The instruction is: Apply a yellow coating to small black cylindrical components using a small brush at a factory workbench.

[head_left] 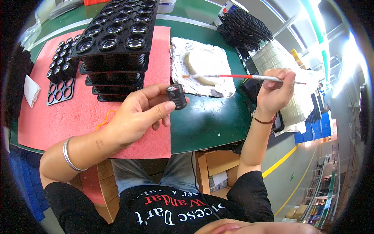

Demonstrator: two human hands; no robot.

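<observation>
My left hand point(136, 111) pinches a small black lens barrel point(176, 96) between thumb and fingers, above the edge of the pink mat. In my right hand point(272, 93) is a thin paintbrush point(237, 76) with a red and silver handle, its tip pointing left. The brush tip hovers just above the lens barrel, apart from it. Behind the brush, a round whitish dish point(202, 64) rests on crumpled white foil point(226, 84). A stack of black trays point(117, 58) holding round lenses stands left of it.
The pink mat point(70, 124) covers the left of the green table point(202, 136). A black rack point(59, 93) with several small barrels stands at the left. At the back right are stacked black trays point(245, 29) and clear plastic trays point(272, 62). An open cardboard box point(216, 163) sits below the table.
</observation>
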